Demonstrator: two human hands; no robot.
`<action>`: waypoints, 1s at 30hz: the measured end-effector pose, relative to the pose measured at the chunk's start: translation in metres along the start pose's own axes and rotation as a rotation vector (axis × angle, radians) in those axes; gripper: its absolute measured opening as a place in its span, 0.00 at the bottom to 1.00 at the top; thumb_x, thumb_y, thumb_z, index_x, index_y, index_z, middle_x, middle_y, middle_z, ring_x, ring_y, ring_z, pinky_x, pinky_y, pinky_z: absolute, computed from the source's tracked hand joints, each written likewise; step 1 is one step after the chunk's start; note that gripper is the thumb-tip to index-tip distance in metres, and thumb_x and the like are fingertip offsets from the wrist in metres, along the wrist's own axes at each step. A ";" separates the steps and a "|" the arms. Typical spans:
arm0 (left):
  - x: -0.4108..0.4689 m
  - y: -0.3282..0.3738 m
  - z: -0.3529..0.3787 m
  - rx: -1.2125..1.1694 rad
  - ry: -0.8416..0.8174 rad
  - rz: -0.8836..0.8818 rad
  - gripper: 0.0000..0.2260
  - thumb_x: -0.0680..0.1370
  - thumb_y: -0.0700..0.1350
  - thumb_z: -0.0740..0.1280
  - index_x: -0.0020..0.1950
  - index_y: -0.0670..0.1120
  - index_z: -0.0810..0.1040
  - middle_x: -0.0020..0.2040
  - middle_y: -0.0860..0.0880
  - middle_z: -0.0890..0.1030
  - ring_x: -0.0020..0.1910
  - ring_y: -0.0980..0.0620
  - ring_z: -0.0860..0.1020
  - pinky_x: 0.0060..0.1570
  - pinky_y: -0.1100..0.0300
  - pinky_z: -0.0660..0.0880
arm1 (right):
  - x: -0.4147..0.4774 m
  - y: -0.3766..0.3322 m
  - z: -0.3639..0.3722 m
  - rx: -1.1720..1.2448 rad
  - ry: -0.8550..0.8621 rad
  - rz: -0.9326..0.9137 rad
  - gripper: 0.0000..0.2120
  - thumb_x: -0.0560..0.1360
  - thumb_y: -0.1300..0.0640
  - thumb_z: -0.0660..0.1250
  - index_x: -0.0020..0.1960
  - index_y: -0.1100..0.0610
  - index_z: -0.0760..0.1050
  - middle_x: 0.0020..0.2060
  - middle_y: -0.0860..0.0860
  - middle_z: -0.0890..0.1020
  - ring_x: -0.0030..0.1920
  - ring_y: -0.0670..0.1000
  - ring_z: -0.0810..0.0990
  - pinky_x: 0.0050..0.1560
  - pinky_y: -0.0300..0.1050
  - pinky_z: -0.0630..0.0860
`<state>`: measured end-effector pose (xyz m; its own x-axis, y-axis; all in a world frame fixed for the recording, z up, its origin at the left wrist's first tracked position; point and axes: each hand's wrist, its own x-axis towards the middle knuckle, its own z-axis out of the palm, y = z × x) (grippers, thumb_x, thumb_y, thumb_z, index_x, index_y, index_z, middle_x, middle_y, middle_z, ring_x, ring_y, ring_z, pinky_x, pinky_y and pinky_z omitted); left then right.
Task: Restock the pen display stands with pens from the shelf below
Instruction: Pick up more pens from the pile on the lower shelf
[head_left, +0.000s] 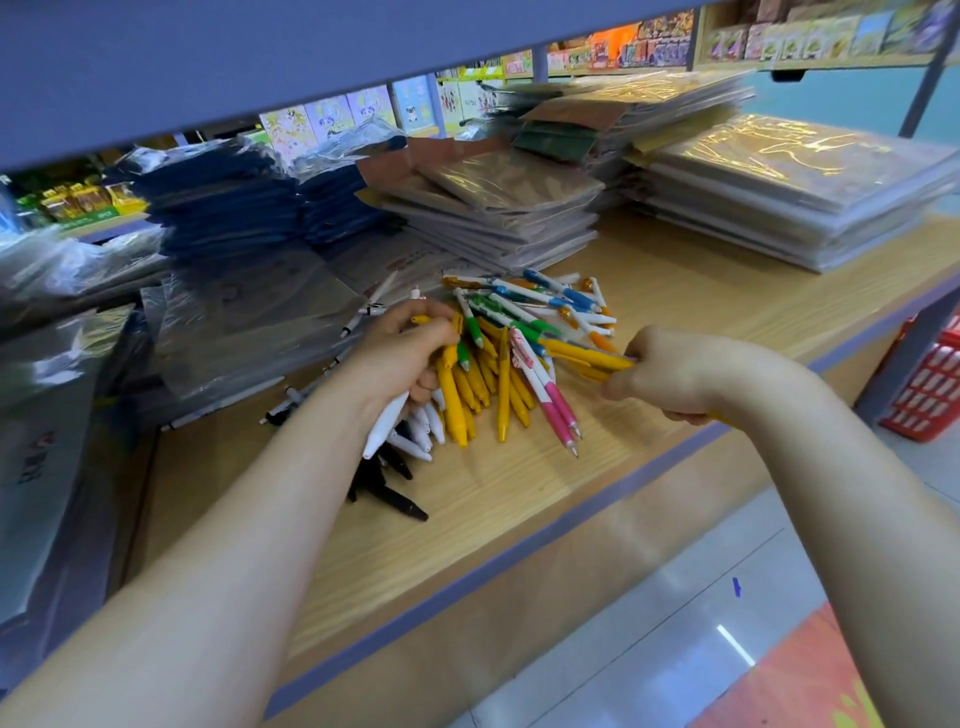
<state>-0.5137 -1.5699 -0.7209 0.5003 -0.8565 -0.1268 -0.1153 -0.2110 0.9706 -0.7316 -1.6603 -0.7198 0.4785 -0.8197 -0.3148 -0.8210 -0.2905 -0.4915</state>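
Right now my left hand (400, 358) is curled round a bundle of pens, white barrels (384, 423) sticking out below the palm and a yellow end showing above the fingers. My right hand (670, 376) is clenched on a few yellow pens (587, 358), their ends poking out toward the pile. The loose pens (519, 332) lie heaped on the wooden shelf (519, 499) between and just beyond both hands: mostly yellow, with green, blue, orange and pink-and-white among them. Some black pens (389, 493) lie nearer the shelf's front edge, under my left wrist. Stacks of plastic-wrapped notebooks (498, 208) stand behind the pile. A red basket (930, 384) sits on the floor to the right.
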 end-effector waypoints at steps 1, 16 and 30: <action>-0.002 -0.001 0.000 -0.039 -0.011 -0.005 0.07 0.77 0.38 0.64 0.50 0.49 0.76 0.40 0.41 0.71 0.20 0.56 0.63 0.19 0.69 0.58 | -0.002 0.002 -0.002 -0.055 -0.002 -0.010 0.13 0.77 0.48 0.66 0.51 0.58 0.74 0.29 0.53 0.76 0.27 0.52 0.73 0.30 0.42 0.70; -0.032 -0.007 0.019 -0.063 0.045 0.165 0.12 0.74 0.36 0.66 0.39 0.53 0.70 0.30 0.45 0.66 0.22 0.52 0.61 0.21 0.66 0.58 | 0.020 0.070 0.029 1.340 -0.917 -0.196 0.23 0.69 0.52 0.77 0.57 0.62 0.74 0.32 0.53 0.69 0.20 0.42 0.67 0.16 0.32 0.63; -0.050 -0.010 0.039 -0.394 -0.444 0.252 0.16 0.63 0.41 0.69 0.44 0.47 0.66 0.30 0.47 0.75 0.17 0.58 0.69 0.18 0.72 0.63 | 0.018 -0.034 0.061 1.805 -0.564 -0.256 0.11 0.71 0.48 0.69 0.46 0.55 0.77 0.31 0.51 0.72 0.19 0.42 0.66 0.15 0.31 0.62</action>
<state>-0.5705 -1.5435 -0.7328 0.0868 -0.9885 0.1242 0.1836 0.1384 0.9732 -0.6759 -1.6349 -0.7585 0.8553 -0.5053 -0.1149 0.3531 0.7305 -0.5845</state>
